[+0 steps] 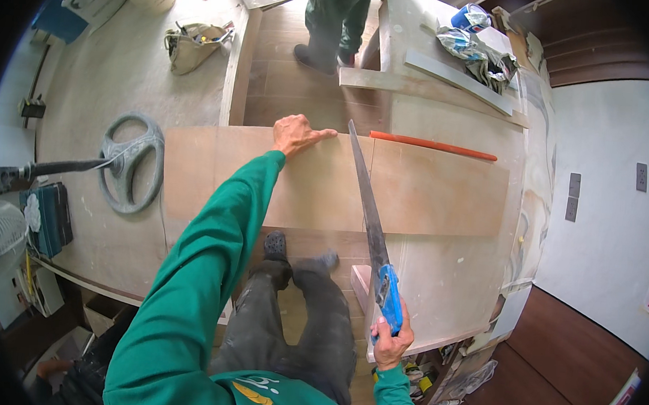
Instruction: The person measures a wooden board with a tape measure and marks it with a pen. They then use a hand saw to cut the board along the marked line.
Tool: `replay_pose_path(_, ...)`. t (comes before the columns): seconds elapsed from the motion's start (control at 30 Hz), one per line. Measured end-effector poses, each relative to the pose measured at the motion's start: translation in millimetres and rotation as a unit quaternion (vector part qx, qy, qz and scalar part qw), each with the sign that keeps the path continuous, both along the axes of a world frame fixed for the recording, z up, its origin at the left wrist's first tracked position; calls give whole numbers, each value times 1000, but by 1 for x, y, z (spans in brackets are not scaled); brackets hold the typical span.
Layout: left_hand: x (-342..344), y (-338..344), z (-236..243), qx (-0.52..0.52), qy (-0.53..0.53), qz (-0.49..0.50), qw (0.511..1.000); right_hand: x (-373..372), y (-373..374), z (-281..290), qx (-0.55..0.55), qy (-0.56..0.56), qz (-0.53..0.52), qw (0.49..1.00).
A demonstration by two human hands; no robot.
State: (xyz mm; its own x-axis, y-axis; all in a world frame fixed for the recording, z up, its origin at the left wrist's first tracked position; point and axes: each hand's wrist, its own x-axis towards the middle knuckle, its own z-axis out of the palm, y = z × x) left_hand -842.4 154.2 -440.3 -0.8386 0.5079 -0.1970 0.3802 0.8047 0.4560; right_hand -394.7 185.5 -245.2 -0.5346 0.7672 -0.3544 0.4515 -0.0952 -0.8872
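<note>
My right hand [393, 337] is closed round the blue handle of a handsaw [369, 206]. Its long grey blade points away from me and lies over a light brown wooden board [446, 188]. Just right of the blade, a thin dark line crosses the board. My left hand [297, 135] presses on the board's far edge, left of the saw tip. Its thumb side stretches toward the blade, and the other fingers curl at the edge, partly hidden. Along the far right edge of the board lies a long orange-red rod [434, 145].
The board spans a gap between two dusty work surfaces. Beyond it stand another person's legs [333, 22]. A grey wheel-shaped handle [133, 163] stands at left, a tool bag [192, 46] behind it. Far right hold wooden strips [453, 80], a crumpled bag [485, 56] and a blue can [470, 18].
</note>
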Motion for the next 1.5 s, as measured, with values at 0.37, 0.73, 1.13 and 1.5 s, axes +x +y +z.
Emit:
replay_pose_path(0.37, -96, 9, 8, -67, -41, -22, 997, -38, 33, 19, 26, -7, 70, 997)
replay_pose_path(0.73, -140, -20, -51, -32, -83, -1, 996, -120, 48, 40, 1, -56, 50, 997)
replay_pose_path(1.13, -147, 15, -39, 116, -117, -7, 986, -171, 21, 78, 13, -121, 25, 992)
replay_pose_path(1.5, -156, 166, -8, 221, -278, -143, 924, -174, 16, 83, 64, -139, 60, 986)
